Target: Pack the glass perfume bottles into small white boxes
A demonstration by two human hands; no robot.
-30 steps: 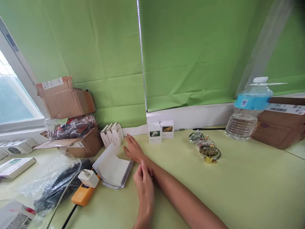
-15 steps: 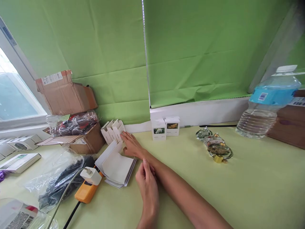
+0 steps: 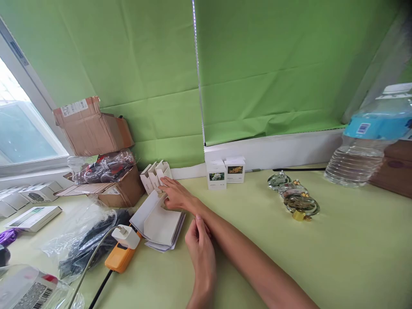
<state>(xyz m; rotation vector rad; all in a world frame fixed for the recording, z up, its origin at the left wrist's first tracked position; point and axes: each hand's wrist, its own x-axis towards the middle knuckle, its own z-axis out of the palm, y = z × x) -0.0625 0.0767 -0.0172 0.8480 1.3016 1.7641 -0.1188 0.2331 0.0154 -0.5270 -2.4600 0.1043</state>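
My right hand reaches across to the left, fingers spread and fingertips at the rightmost of several narrow white open boxes standing by the wall. Its thumb side is over the edge of a stack of folded white card sheets. Below my right forearm, my left hand is curled closed, thumb on top, with nothing visible in it; some of its fingers are hidden. Two groups of small white boxes with flower pictures stand upright right of my right hand.
On the left are cardboard boxes, a plastic bag and an orange power strip with a white plug. Coiled bracelets lie on the right, near a large water bottle. A bottle lies at the lower left.
The whole view has shifted slightly, with most objects now a little further right. My right fingertips are slightly further left against the rightmost narrow box. My left hand keeps its curled pose.
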